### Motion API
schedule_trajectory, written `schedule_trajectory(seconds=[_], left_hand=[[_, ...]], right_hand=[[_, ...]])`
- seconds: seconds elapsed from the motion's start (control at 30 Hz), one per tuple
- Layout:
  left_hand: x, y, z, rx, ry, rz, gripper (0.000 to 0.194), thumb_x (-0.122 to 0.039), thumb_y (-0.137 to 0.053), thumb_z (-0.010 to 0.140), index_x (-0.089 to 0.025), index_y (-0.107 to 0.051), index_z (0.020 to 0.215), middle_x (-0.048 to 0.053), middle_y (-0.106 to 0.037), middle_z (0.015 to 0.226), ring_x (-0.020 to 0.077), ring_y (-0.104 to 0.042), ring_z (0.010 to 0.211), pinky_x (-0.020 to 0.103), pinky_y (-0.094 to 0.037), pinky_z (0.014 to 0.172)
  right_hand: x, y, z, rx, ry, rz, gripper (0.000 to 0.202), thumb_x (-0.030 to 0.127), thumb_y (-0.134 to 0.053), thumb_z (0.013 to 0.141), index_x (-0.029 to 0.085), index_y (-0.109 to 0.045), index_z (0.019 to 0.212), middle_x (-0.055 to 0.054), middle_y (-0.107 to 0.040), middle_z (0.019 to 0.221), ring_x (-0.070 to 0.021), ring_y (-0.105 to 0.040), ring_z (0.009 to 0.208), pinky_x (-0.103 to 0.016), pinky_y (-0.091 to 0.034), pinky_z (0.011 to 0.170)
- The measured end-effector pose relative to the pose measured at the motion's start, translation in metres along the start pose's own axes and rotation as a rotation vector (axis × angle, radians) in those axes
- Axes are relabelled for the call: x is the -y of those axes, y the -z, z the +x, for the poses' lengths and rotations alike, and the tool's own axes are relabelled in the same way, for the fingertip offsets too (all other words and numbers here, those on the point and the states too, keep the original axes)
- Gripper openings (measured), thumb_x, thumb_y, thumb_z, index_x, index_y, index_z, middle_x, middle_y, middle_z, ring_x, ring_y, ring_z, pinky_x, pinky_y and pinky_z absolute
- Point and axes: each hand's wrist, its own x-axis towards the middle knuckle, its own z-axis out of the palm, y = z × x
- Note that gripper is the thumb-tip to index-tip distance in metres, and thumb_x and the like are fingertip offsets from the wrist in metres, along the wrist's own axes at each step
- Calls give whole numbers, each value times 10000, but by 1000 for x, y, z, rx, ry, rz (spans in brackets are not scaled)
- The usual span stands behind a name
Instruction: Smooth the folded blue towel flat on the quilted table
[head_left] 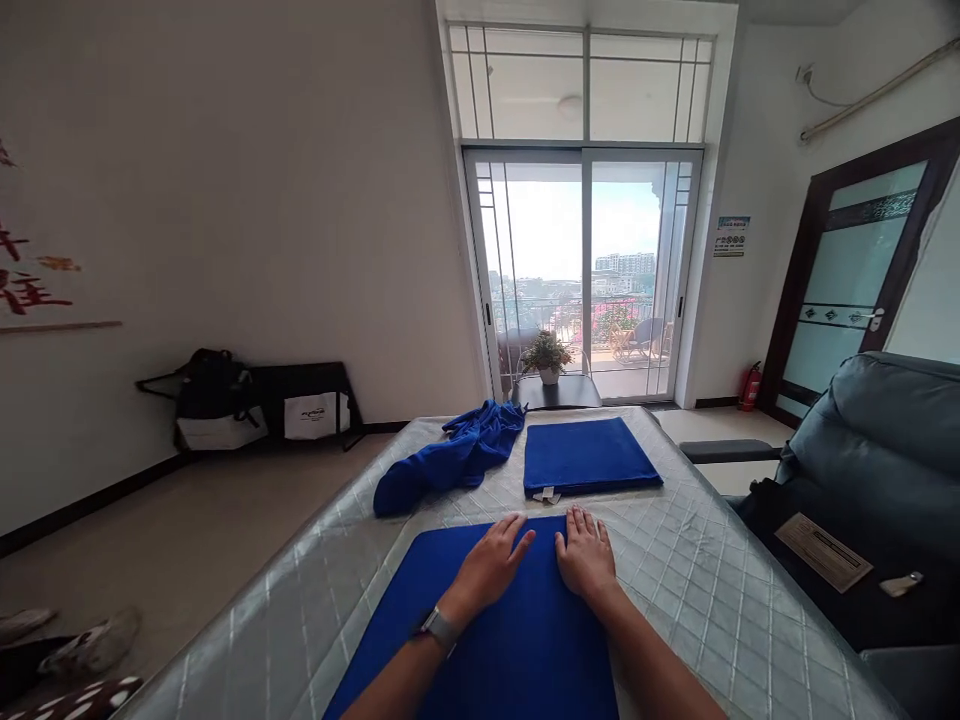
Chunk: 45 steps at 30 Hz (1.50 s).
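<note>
A blue cloth (pixel 517 640) lies flat in front of me on a quilted, plastic-covered mattress (pixel 720 580). My left hand (pixel 498 555) rests on it palm down, fingers stretched and thumb apart; a watch is on that wrist. Near the cloth's far right edge, my right hand (pixel 588 552) also lies flat with its fingers extended. Neither hand grips anything. Just beyond them sits a neatly folded blue cloth (pixel 589 455) with a white tag at its near edge. To its left is a crumpled blue cloth (pixel 457 450) in a loose heap.
A potted plant (pixel 548 355) stands on a dark chair (pixel 559 391) past the mattress's far end. On the right is a dark armchair (pixel 892 440) with a brown packet (pixel 823 552). Bags (pixel 217 400) lean against the left wall. Someone's shoe (pixel 94 640) shows at lower left.
</note>
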Motion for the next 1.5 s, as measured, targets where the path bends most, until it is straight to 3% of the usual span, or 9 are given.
schedule_trajectory(seconds=[0.13, 0.2, 0.27, 0.47, 0.83, 1.0, 1.13, 1.33, 1.5], left_hand=[[-83, -28, 15, -46, -159, -143, 522, -533, -297, 1005, -225, -592, 1305, 83, -617, 1343, 210, -537, 1264, 359, -413, 1088], [-98, -39, 22, -73, -160, -144, 509, -501, -289, 1015, -217, -582, 1320, 84, -613, 1352, 213, -520, 1282, 380, -390, 1113], [-97, -47, 27, -77, -133, -128, 530, -480, -246, 1028, -201, -545, 1365, 89, -586, 1397, 210, -489, 1321, 390, -373, 1132], [-49, -48, 19, 21, -130, 21, 575, -488, -205, 1032, -187, -430, 1468, 104, -480, 1506, 230, -396, 1411, 467, -313, 1172], [69, -16, -21, 50, 75, 287, 581, -496, -234, 1023, -210, -341, 1518, 95, -353, 1574, 244, -278, 1467, 484, -247, 1188], [117, -2, -42, 75, 107, 401, 508, -406, -264, 1027, -242, -414, 1484, 79, -358, 1576, 264, -293, 1461, 493, -244, 1178], [130, 2, -49, 36, 113, 399, 502, -431, -276, 1019, -267, -465, 1454, 62, -393, 1562, 264, -308, 1455, 485, -242, 1178], [121, 5, -47, -5, 215, 289, 658, -571, -239, 991, -178, -383, 1499, 106, -405, 1551, 279, -303, 1456, 507, -236, 1180], [119, 7, -46, 16, 191, 309, 652, -552, -221, 999, -168, -377, 1502, 104, -373, 1568, 270, -288, 1463, 490, -223, 1189]], right_hand=[[-9, -10, 3, 36, 84, -48, 588, 275, -278, 968, 189, -248, 1549, -47, -179, 1622, -212, -138, 1491, -413, -63, 1209], [-12, -13, 4, 44, 102, -63, 593, 223, -273, 957, 221, -243, 1550, -19, -176, 1624, -192, -126, 1493, -405, -59, 1213], [-12, -13, 4, 44, 100, -63, 606, 228, -296, 952, 211, -227, 1554, -30, -171, 1626, -201, -117, 1494, -415, -53, 1215], [-4, -2, 0, 35, 63, -38, 614, 304, -294, 955, 147, -249, 1547, -75, -155, 1620, -227, -151, 1489, -423, -48, 1204], [3, 5, -1, 15, 3, -10, 632, 408, -214, 977, 143, -233, 1550, -47, -239, 1606, -203, -162, 1485, -402, -24, 1197], [3, 4, 0, 23, -4, -22, 634, 419, -210, 980, 148, -229, 1552, -45, -237, 1607, -196, -156, 1485, -395, -15, 1195], [4, 4, 0, 19, -5, -35, 633, 424, -206, 980, 154, -235, 1551, -39, -228, 1609, -200, -169, 1483, -392, -16, 1194], [5, 6, 0, 25, -11, -55, 633, 420, -210, 976, 164, -224, 1555, -32, -221, 1609, -195, -170, 1483, -388, -38, 1193], [5, 6, 0, 28, -11, -62, 635, 423, -208, 976, 165, -218, 1555, -25, -200, 1615, -193, -164, 1485, -388, -33, 1193]])
